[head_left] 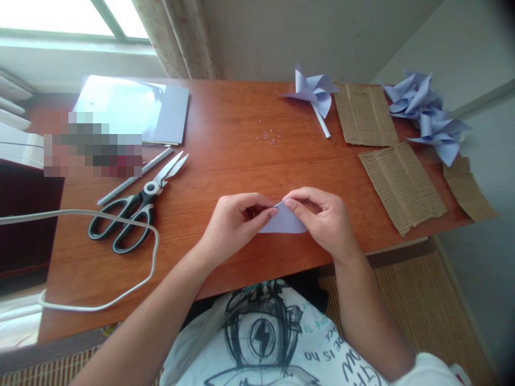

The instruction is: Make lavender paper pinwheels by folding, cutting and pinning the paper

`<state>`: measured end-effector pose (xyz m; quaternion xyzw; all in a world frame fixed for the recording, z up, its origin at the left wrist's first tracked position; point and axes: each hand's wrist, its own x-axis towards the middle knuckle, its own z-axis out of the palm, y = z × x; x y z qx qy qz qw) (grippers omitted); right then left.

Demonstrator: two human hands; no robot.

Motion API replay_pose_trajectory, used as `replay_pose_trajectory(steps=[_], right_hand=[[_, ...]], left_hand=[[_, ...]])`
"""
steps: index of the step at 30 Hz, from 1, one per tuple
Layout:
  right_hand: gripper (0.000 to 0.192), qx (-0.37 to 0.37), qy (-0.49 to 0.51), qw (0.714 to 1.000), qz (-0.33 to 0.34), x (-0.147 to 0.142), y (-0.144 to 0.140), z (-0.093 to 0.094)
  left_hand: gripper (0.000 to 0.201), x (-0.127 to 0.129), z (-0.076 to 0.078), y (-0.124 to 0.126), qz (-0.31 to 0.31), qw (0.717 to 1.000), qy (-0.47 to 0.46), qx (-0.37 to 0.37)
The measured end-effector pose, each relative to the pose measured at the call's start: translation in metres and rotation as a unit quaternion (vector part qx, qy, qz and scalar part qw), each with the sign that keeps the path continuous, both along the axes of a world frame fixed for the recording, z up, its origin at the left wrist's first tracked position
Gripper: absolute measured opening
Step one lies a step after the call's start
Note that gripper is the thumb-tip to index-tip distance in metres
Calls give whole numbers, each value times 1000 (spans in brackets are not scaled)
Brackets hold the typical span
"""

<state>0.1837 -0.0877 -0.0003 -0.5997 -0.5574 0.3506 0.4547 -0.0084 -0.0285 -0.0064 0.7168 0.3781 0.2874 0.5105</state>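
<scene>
Wooden desk [225, 155], both hands' fingers [269, 213] hiding folded paper [284, 222]

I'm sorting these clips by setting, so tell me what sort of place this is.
Probably a room at home, used as a craft corner. A wooden desk stands by a curtained window, with scissors, corrugated cardboard and finished paper pinwheels on it. Both hands fold a piece of pale paper.

Pale lilac paper [284, 221] is showing against the reddish-brown table [225, 161]. Black-handled scissors [134, 206] are lying beside ribbed tan cardboard [402, 185].
</scene>
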Motion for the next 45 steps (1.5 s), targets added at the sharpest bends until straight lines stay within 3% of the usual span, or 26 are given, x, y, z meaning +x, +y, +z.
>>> replay_pose_trajectory(steps=[7, 14, 19, 32, 45], right_hand=[[8, 54, -73, 996, 17, -3, 0, 8], [18, -32, -15, 999, -38, -7, 0, -1], [18, -10, -53, 997, -55, -6, 1, -2], [28, -90, -83, 992, 14, 8, -3, -2], [34, -122, -68, 990, 26, 12, -6, -6]], left_hand=[[14, -1, 2, 0, 8, 1000, -5, 8], [17, -1, 7, 0, 37, 998, 26, 43], [18, -2, 7, 1, 40, 998, 42, 40], [16, -5, 7, 4, 82, 995, 46, 41], [17, -9, 2, 8, 113, 992, 45, 42]])
